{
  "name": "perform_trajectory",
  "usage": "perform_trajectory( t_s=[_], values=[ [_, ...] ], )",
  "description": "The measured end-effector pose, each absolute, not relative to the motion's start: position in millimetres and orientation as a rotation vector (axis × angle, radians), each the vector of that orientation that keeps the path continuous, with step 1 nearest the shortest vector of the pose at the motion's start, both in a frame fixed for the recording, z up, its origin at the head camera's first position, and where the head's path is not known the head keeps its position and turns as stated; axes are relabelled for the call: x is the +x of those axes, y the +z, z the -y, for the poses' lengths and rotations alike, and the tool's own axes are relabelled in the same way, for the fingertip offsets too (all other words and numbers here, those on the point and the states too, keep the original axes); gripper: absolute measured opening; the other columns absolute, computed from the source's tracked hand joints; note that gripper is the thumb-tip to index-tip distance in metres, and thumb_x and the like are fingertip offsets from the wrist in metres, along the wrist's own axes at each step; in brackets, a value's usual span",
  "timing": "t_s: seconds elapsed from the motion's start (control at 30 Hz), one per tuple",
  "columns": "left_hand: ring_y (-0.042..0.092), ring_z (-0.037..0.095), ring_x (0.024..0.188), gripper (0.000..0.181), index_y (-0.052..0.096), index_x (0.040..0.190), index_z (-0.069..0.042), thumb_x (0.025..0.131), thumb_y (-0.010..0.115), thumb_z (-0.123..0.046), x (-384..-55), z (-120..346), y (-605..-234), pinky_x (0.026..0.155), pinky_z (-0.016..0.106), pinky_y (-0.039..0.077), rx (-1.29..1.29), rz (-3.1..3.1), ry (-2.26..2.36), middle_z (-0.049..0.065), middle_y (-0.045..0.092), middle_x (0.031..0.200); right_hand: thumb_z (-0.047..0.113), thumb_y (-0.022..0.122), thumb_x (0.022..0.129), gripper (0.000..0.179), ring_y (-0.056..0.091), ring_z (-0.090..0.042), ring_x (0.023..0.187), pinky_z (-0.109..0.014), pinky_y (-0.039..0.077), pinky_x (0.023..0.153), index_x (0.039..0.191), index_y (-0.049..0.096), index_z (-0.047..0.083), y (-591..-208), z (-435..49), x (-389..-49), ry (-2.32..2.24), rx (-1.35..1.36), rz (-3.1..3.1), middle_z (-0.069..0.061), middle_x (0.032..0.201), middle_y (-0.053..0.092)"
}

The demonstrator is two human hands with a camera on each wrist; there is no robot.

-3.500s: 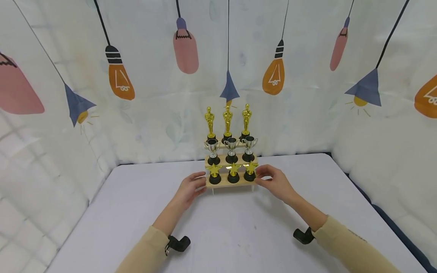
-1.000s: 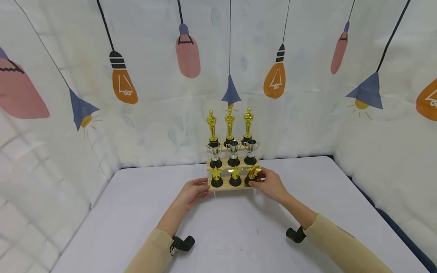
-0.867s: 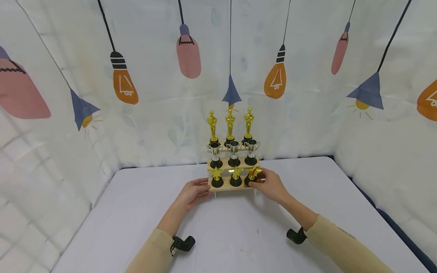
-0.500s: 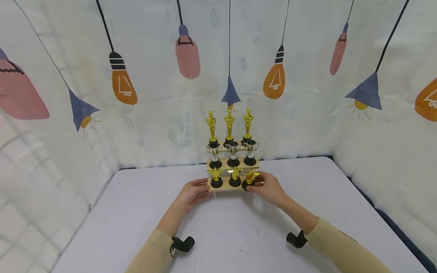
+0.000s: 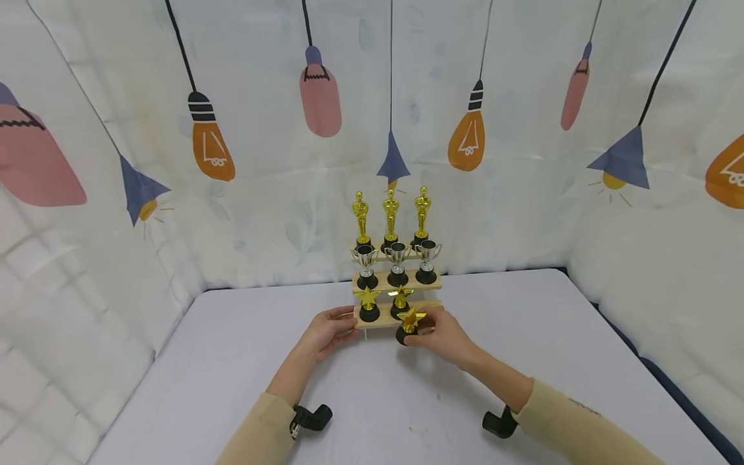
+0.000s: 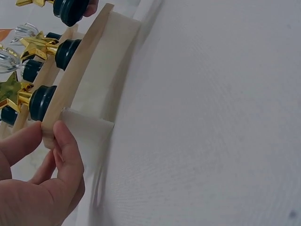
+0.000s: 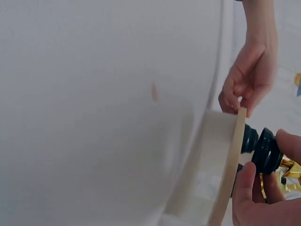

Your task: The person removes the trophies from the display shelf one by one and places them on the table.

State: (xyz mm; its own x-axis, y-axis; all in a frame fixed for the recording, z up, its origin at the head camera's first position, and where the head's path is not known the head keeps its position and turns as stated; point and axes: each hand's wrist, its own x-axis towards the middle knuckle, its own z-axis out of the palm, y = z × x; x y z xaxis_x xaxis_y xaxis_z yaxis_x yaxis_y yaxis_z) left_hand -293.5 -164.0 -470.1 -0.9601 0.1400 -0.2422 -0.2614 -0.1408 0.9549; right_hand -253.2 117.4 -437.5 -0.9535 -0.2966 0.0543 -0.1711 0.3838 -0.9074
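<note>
My left hand [image 5: 327,330] pinches the left end of the bottom board of a stepped wooden display stand [image 6: 77,70], thumb above and fingers below. In my right hand [image 5: 447,337] is a gold star trophy [image 5: 410,321], gripped by its round black base [image 7: 266,151] in front of the stand and tilted. Two more star trophies stand on the bottom board, one at the left [image 5: 369,303] and one in the middle [image 5: 400,301]; the board's right end is bare. The middle step carries three silver cups [image 5: 398,255], the top one three gold figure statuettes [image 5: 391,216].
The stand is near the back of a white-covered table [image 5: 372,400], on pale legs. Behind and beside it hang white curtains [image 5: 261,206] printed with lamps and bulbs. Each wrist wears a black camera mount, one on the left [image 5: 312,417], one on the right [image 5: 500,423].
My right hand has taken hold of the right star trophy, tilted it and moved it off the bottom board, forward and to the left. My left hand has moved onto the board's left end.
</note>
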Motion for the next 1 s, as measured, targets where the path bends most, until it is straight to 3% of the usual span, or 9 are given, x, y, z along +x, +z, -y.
perform_trajectory(
  t_s=[0.37,0.67,1.0],
  values=[
    [0.067,0.022,0.101,0.050,0.048,0.145,0.010,0.098,0.063,0.005,-296,165,-468,0.096,0.039,0.055,-0.124,-1.880,2.166,0.026,0.056,0.135,0.012,0.088,0.082,0.039,0.067,-0.023,0.100,-0.041,0.056,0.088,0.114,0.069,0.002,-452,-96,-249,-1.674,-0.454,-2.413,-0.005,0.104,0.070],
    [0.068,0.020,0.098,0.049,0.049,0.144,0.010,0.098,0.065,0.004,-297,165,-469,0.093,0.037,0.057,-0.118,-1.889,2.162,0.024,0.059,0.131,0.012,0.088,0.082,0.049,0.062,-0.020,0.094,-0.034,0.054,0.083,0.124,0.067,-0.001,-461,-82,-250,-1.631,-0.414,-2.375,-0.004,0.102,0.068],
    [0.067,0.022,0.100,0.050,0.049,0.145,0.010,0.098,0.066,0.003,-298,167,-471,0.090,0.035,0.057,-0.109,-1.893,2.146,0.024,0.060,0.131,0.010,0.089,0.080,0.039,0.065,-0.016,0.090,-0.032,0.055,0.080,0.112,0.070,0.000,-467,-67,-250,-1.528,-0.444,-2.395,-0.001,0.098,0.069]
  ],
)
